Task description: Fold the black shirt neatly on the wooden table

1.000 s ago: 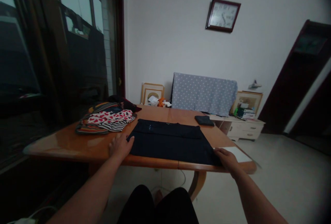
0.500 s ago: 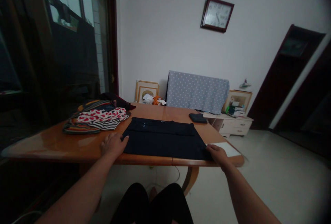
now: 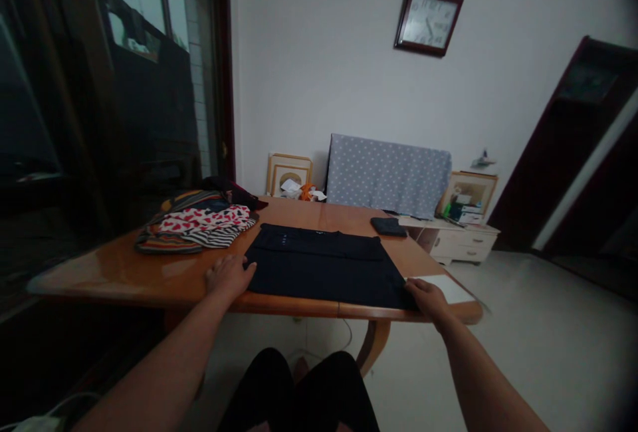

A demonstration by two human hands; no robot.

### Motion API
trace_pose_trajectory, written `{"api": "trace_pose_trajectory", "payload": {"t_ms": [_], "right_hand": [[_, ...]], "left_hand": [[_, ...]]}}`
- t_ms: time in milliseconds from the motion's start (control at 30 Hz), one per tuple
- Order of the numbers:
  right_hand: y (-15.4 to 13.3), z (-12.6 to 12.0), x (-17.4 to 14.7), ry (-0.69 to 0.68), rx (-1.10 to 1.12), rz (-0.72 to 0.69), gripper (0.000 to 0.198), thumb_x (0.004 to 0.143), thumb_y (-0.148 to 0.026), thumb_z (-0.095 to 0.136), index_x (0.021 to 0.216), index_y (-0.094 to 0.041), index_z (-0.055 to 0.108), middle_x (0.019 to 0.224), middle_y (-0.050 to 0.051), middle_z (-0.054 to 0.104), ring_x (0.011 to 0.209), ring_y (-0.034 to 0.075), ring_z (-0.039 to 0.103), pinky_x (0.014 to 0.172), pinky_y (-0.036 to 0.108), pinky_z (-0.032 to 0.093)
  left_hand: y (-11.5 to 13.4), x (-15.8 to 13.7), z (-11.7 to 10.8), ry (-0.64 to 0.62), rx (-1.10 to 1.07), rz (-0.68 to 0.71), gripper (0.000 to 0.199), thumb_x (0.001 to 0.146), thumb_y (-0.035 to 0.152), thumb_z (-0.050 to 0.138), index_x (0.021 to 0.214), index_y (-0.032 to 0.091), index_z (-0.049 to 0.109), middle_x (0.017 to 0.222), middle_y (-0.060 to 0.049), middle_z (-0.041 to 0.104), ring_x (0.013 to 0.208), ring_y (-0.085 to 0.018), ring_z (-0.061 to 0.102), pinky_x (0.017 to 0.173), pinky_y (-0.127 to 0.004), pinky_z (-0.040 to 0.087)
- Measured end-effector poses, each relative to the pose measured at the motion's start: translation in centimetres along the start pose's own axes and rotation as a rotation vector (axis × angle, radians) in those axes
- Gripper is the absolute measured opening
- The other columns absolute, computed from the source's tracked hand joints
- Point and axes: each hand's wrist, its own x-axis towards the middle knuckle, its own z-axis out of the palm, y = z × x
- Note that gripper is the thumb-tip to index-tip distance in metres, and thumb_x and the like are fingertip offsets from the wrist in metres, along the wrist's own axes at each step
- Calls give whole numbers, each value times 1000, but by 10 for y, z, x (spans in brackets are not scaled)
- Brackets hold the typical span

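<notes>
Before you stands the wooden worktop, broad and glossy, and everything else is placed by the dark garment lying flat on it, close to the near edge. The garment is spread out as a wide dark rectangle, with a fold line running across it near its far side.

Beyond the garment, against the back wall, a dotted grey cloth hangs over something low, and a framed wall clock hangs above that. Left of the garment, just beside its far left corner, sits a pile of clothes — striped pieces with a red-and-white patterned one on top. Right of the garment, at the worktop's near right corner, lies a flat white sheet.

Your left hand rests palm down at the garment's near left corner, fingers spread loosely and touching the cloth edge — no closed grip there. Your right hand lies at the garment's near right corner, fingers curled onto the cloth; you cannot tell from here whether it pinches the fabric or only presses on it.

Past the garment's far right corner a small dark folded item sits well apart.
</notes>
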Motion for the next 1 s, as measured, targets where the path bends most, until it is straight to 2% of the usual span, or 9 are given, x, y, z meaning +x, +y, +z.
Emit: {"api": "trace_pose_trajectory", "payload": {"t_ms": [167, 300, 433, 567, 667, 767, 867, 1000], "right_hand": [[12, 2, 5, -19, 5, 9, 30, 72, -52, 65, 83, -27, 79, 102, 5, 79, 105, 31, 69, 100, 40, 47], [19, -1, 14, -54, 50, 25, 31, 72, -52, 67, 85, -27, 80, 100, 5, 79, 103, 32, 70, 97, 40, 48], [13, -6, 24, -48, 11, 50, 32, 73, -52, 67, 85, -26, 81, 99, 7, 79, 99, 33, 70, 94, 41, 48], [-7, -1, 41, 25, -87, -38, 33, 79, -47, 61, 92, -23, 80, 106, 9, 78, 104, 31, 69, 95, 39, 48], [-27, 17, 61, 3, -95, -99, 35, 83, -42, 56, 100, -21, 78, 107, 9, 78, 103, 28, 70, 93, 36, 49], [-45, 43, 86, -45, -88, -135, 32, 85, -36, 55, 102, -21, 76, 101, 7, 78, 97, 25, 71, 87, 33, 51], [-63, 72, 114, -63, -173, -171, 29, 85, -30, 55, 104, -21, 76, 102, 6, 78, 97, 24, 72, 83, 30, 52], [-80, 107, 150, -106, -286, -187, 31, 83, -20, 57, 108, -19, 76, 106, 8, 77, 99, 23, 71, 85, 30, 52]], "left_hand": [[-1, 4, -8, -70, -41, -82, 45, 87, 64, 50, 104, 28, 72, 125, -13, 67, 123, -40, 55, 98, -55, 41], [-1, 19, -11, -92, -60, -118, 47, 85, 66, 52, 108, 30, 70, 128, -12, 66, 123, -40, 56, 97, -53, 42], [8, 47, -12, -19, -48, -14, 46, 87, 61, 52, 112, 25, 68, 127, -14, 66, 120, -38, 58, 98, -49, 43], [24, 84, -5, 34, -46, 116, 38, 91, 51, 52, 113, 23, 67, 124, -12, 69, 116, -31, 62, 101, -41, 44], [39, 111, 6, 41, -46, 204, 33, 93, 45, 52, 111, 22, 67, 120, -11, 70, 114, -28, 63, 101, -37, 45], [55, 132, 22, -18, -90, 275, 29, 93, 40, 54, 113, 21, 67, 120, -9, 71, 111, -25, 65, 94, -33, 48], [68, 148, 39, -84, -91, 312, 26, 92, 35, 56, 112, 21, 68, 121, -10, 71, 110, -24, 66, 90, -32, 49], [76, 165, 61, -118, -95, 314, 29, 91, 32, 60, 115, 21, 69, 126, -11, 70, 114, -25, 65, 94, -33, 48]]}}
